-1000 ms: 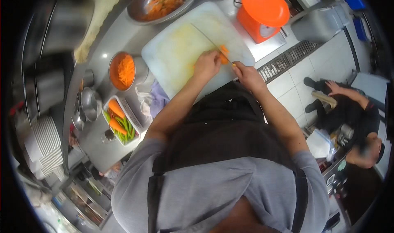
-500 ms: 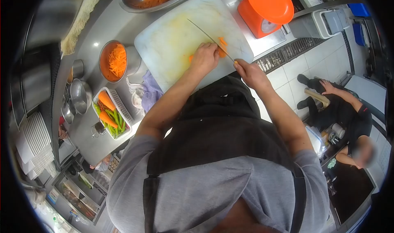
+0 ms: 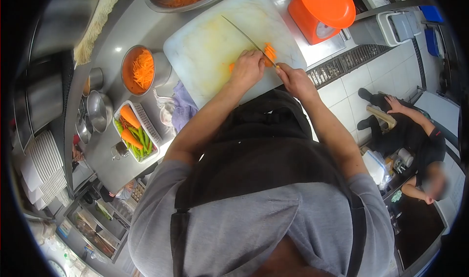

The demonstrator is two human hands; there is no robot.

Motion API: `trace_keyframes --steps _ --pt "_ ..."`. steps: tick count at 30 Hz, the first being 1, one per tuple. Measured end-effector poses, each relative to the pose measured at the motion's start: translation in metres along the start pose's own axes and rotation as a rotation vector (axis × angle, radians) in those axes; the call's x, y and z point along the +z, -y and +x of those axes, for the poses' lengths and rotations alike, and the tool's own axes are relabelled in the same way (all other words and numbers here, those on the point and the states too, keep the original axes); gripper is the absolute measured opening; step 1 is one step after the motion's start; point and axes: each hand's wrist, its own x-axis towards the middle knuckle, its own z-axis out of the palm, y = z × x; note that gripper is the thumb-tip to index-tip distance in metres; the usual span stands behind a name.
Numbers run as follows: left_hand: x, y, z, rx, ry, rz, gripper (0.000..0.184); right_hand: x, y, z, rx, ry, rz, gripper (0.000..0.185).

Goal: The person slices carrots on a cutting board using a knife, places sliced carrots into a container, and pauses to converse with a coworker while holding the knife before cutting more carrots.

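A large white cutting board (image 3: 205,37) lies on the steel counter. On it, my right hand (image 3: 297,83) is closed round the handle of a kitchen knife (image 3: 240,32), its long blade pointing to the far left. My left hand (image 3: 247,68) is closed, fingers curled down on a carrot close beside the blade; most of that carrot is hidden under the hand. Cut carrot pieces (image 3: 270,51) lie on the blade's right side. A bit of orange carrot (image 3: 231,67) shows at the left edge of my left hand.
Left of the board are a steel container of carrot strips (image 3: 143,69), a cloth (image 3: 183,107) and a white basket (image 3: 154,129) with carrots and green peppers. A steel bowl (image 3: 161,7) and an orange scale (image 3: 312,20) stand beyond. At right, a person (image 3: 413,125) in dark clothes sits.
The knife handle has come up a little, nearer the board. More cut carrot shows right of the blade. My left hand stays on the carrot; the whole view has shifted slightly.
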Motion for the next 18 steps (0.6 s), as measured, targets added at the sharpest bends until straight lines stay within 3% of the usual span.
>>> trace_keyframes --steps 18 --pt "-0.004 0.0 -0.004 -0.022 0.03 0.015 0.009 -0.002 0.0 -0.013 -0.022 -0.063 0.056 0.026"
